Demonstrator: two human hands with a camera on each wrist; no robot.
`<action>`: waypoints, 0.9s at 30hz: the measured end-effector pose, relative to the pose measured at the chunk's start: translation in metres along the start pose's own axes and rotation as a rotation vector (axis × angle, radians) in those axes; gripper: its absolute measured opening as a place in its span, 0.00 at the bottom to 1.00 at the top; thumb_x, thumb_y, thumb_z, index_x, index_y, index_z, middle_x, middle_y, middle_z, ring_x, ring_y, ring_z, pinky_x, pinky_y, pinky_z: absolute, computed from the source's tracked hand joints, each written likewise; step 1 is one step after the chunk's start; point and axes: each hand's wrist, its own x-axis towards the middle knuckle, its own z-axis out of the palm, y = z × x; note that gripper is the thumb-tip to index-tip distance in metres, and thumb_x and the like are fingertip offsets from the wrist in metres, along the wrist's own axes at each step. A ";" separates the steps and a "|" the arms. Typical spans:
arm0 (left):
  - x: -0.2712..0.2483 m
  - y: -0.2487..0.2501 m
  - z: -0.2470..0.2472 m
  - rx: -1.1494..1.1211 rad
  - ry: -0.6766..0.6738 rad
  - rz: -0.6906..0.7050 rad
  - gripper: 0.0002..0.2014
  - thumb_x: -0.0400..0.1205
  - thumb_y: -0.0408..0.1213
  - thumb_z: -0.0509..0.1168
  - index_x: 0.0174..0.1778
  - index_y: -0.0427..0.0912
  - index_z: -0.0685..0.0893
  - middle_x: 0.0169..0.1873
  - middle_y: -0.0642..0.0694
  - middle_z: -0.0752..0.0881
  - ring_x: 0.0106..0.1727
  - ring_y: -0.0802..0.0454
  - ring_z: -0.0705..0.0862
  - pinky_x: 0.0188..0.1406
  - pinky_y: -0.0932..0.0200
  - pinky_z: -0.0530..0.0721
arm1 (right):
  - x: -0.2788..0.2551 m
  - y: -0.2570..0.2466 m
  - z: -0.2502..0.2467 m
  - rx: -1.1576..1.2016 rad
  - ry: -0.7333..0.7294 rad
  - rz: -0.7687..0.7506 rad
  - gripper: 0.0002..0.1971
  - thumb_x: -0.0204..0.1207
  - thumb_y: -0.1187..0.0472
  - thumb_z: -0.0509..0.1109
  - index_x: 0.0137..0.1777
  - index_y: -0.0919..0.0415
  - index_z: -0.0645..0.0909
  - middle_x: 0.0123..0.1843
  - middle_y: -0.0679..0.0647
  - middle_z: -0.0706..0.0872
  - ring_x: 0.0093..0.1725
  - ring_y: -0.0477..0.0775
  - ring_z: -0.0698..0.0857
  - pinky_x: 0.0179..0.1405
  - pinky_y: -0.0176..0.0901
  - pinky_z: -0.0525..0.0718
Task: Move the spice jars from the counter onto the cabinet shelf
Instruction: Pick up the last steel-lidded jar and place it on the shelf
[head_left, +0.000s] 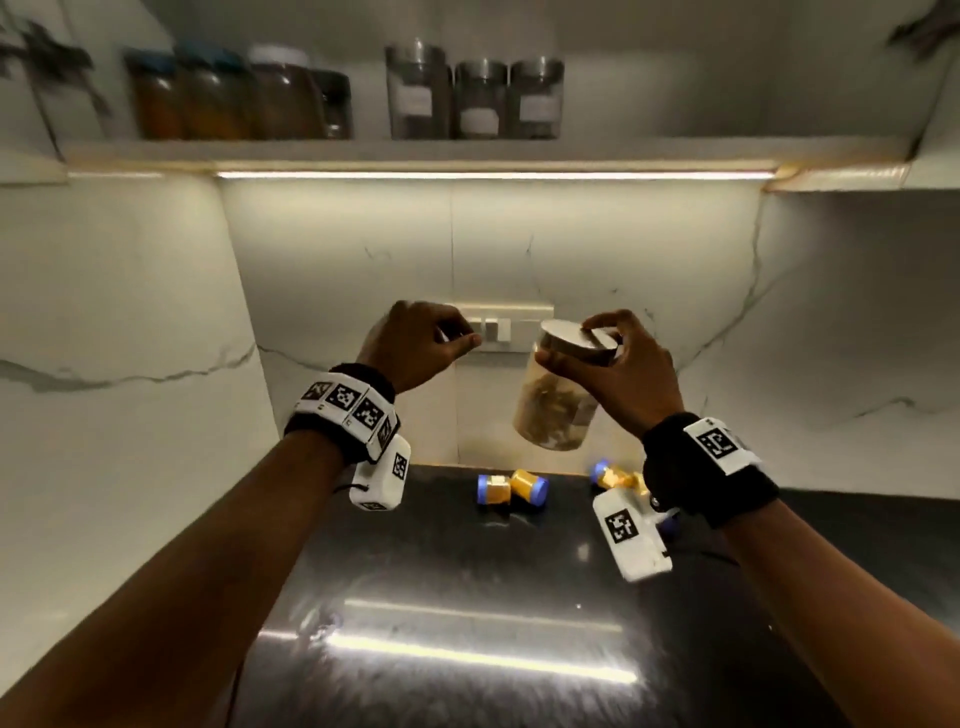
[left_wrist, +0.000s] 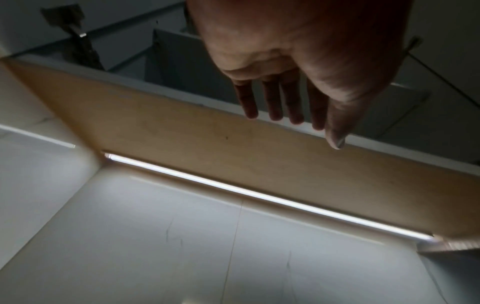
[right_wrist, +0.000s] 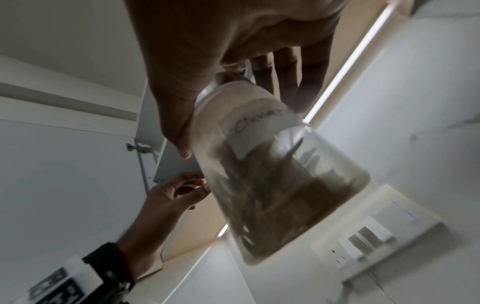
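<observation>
The right hand (head_left: 631, 371) has its grip curled round the metal lid of a clear spice jar (head_left: 558, 397), held tilted above the counter's (head_left: 467, 582) back edge. The left hand (head_left: 415, 345) hangs beside it, fingers relaxed, holding nothing. Small blue-capped jars (head_left: 511, 488) lie along that back edge.

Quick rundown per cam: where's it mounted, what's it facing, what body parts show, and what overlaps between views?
Head: on the head, facing forward and down at the counter, wall and cabinet shelf; both forearms, left hand, right hand gripping the clear jar by its lid.
Left wrist: on the left wrist, looking up along the empty, relaxed left hand at the shelf underside and light strip.
Right wrist: on the right wrist, looking up past the right hand and jar; left hand also shows.
Shared: jar, switch plate and light strip in head and right wrist.
</observation>
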 end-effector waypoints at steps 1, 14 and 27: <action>0.008 0.006 -0.015 0.033 0.051 0.015 0.10 0.77 0.52 0.71 0.44 0.51 0.91 0.38 0.56 0.89 0.40 0.57 0.86 0.44 0.51 0.87 | 0.005 -0.011 -0.006 -0.001 0.002 -0.015 0.36 0.52 0.28 0.77 0.58 0.46 0.78 0.58 0.47 0.85 0.56 0.49 0.83 0.56 0.49 0.82; 0.093 0.017 -0.144 0.414 0.212 0.028 0.29 0.80 0.64 0.60 0.67 0.46 0.80 0.67 0.45 0.79 0.67 0.45 0.78 0.61 0.48 0.75 | 0.069 -0.181 -0.090 0.062 0.012 -0.339 0.27 0.61 0.36 0.77 0.57 0.47 0.81 0.46 0.42 0.82 0.47 0.43 0.84 0.41 0.42 0.85; 0.121 0.001 -0.157 0.439 -0.151 -0.184 0.36 0.77 0.72 0.53 0.73 0.50 0.77 0.69 0.44 0.81 0.67 0.42 0.80 0.64 0.47 0.76 | 0.188 -0.226 -0.045 -0.196 -0.063 -0.168 0.37 0.63 0.30 0.74 0.71 0.47 0.78 0.58 0.50 0.85 0.50 0.52 0.86 0.47 0.49 0.90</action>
